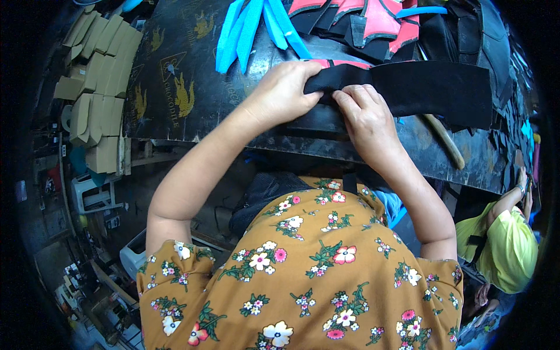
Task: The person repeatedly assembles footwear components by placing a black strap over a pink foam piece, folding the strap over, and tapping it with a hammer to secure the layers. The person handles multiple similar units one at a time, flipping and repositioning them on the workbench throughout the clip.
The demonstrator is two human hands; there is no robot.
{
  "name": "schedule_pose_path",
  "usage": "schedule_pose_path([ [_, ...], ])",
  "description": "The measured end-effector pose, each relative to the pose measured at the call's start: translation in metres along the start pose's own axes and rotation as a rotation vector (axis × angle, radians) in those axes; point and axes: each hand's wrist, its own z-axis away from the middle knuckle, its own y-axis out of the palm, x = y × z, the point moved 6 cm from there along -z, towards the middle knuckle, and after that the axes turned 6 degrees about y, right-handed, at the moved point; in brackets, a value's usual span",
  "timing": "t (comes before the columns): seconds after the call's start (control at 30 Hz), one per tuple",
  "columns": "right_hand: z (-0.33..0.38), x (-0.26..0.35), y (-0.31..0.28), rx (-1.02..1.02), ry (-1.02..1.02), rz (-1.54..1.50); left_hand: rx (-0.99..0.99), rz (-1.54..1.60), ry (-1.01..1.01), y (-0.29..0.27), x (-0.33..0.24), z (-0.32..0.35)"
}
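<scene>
A long black strip of fabric (pixel 434 87) lies across the near part of the dark table, its free end stretching out to the right. My left hand (pixel 284 90) is closed on the strip's left end, thumb below and fingers on top. Close beside it, my right hand (pixel 368 116) pinches the strip's lower edge with bent fingers. A pink piece with black edging (pixel 344 63) peeks out behind the strip, partly covered; whether it is joined to the strip cannot be seen. Just right of my right hand, a wooden handle (pixel 446 143) sticks out from under the fabric.
Bright blue strips (pixel 248 35) and a pile of pink and black cut pieces (pixel 382 23) lie on the table's far side (pixel 204 81). Tan cartons (pixel 105 76) are stacked at left, above a white stool (pixel 93 192). A person in yellow (pixel 507 245) works at right.
</scene>
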Motion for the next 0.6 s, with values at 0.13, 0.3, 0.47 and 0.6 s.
schedule_pose_path([
  [0.13,-0.001,0.0,0.0,-0.016,0.02,-0.021,-0.119,-0.015,-0.037,0.007,0.005,0.008],
  [0.3,-0.001,0.0,-0.001,-0.014,0.032,-0.068,-0.081,0.035,0.04,0.006,0.008,0.01],
  [0.47,0.0,-0.001,-0.004,-0.016,0.023,-0.053,-0.061,-0.049,0.054,0.008,0.001,0.008],
  [0.6,-0.003,0.002,-0.005,0.038,0.022,-0.035,-0.064,-0.121,0.022,0.01,0.013,0.007],
])
